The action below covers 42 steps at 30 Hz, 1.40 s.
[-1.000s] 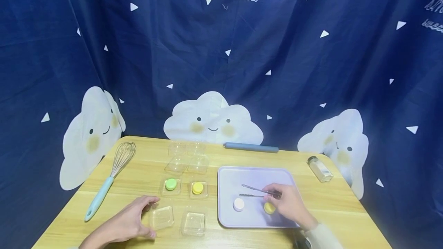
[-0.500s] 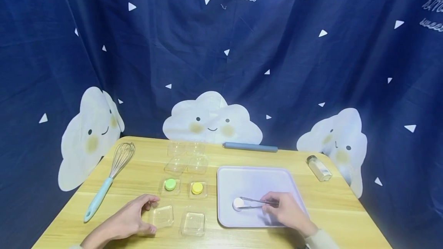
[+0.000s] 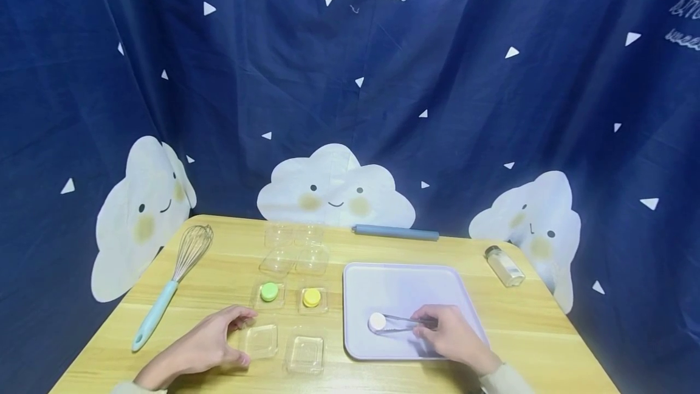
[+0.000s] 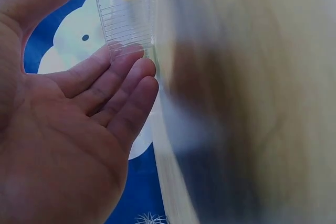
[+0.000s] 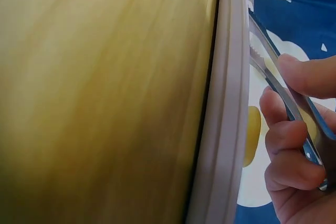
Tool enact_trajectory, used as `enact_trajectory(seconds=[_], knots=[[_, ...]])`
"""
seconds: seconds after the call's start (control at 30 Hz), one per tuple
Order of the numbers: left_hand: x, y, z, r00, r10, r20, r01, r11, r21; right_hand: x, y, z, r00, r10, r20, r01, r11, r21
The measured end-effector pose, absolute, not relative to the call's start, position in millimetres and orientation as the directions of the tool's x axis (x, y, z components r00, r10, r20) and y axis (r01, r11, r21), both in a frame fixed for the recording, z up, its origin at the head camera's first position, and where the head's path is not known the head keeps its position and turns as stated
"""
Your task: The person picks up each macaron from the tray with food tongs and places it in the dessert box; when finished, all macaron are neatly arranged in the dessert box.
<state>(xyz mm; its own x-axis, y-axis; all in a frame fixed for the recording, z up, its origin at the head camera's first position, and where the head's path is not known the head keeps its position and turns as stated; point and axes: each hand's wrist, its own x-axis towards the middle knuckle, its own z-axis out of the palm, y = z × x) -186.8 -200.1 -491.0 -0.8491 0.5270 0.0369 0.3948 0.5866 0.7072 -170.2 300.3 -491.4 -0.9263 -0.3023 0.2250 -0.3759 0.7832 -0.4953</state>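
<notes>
My right hand (image 3: 451,332) holds small metal tongs (image 5: 278,85) over the lilac tray (image 3: 399,275). The tips of the tongs lie on either side of a white macaron (image 3: 377,321) on the tray. A yellow macaron (image 5: 253,137) shows by the right fingers in the right wrist view, hidden behind the hand in the head view. My left hand (image 3: 210,340) is spread around the left side of a clear plastic box (image 3: 261,341), with fingertips against its side in the left wrist view. Another clear box (image 3: 305,354) stands to the right.
Farther back, one clear box holds a green macaron (image 3: 269,292) and another a yellow macaron (image 3: 312,298). Clear domed lids (image 3: 313,259) stand behind them. A whisk (image 3: 169,287) lies left, a blue rolling pin (image 3: 395,233) at the back, a shaker jar (image 3: 504,266) at right.
My right hand has lowered the tongs toward the near side and brought their tips around the white macaron. My left hand and the clear box beside it have shifted slightly right.
</notes>
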Motion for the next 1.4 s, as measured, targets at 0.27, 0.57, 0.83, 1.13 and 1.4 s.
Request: enact_trajectory(seconds=[0.27,0.57,0.83,1.13,1.4], knots=[[-188.0,-200.2,-491.0,-0.843,0.536,0.045,0.403,0.574,0.713,-171.0,297.8,-494.0,-0.912,-0.284,0.296,-0.401,0.774,-0.49],[-187.0,-199.9,-490.1,-0.839,0.542,0.054,0.413,0.569,0.711,-172.5,295.6,-494.0,-0.921,-0.224,0.32,-0.367,0.775,-0.514],[-186.8,-199.8,-489.8,-0.839,0.541,0.053,0.416,0.576,0.704,-180.3,293.7,-486.8,-0.945,-0.096,0.312,-0.271,0.762,-0.588],[-188.9,-199.7,-490.1,-0.845,0.533,0.049,0.411,0.588,0.697,-196.0,279.6,-467.0,-0.927,0.037,0.373,-0.225,0.74,-0.634],[-189.6,-199.5,-491.8,-0.843,0.535,0.051,0.416,0.59,0.692,-208.8,257.2,-448.6,-0.901,0.084,0.425,-0.266,0.668,-0.695]])
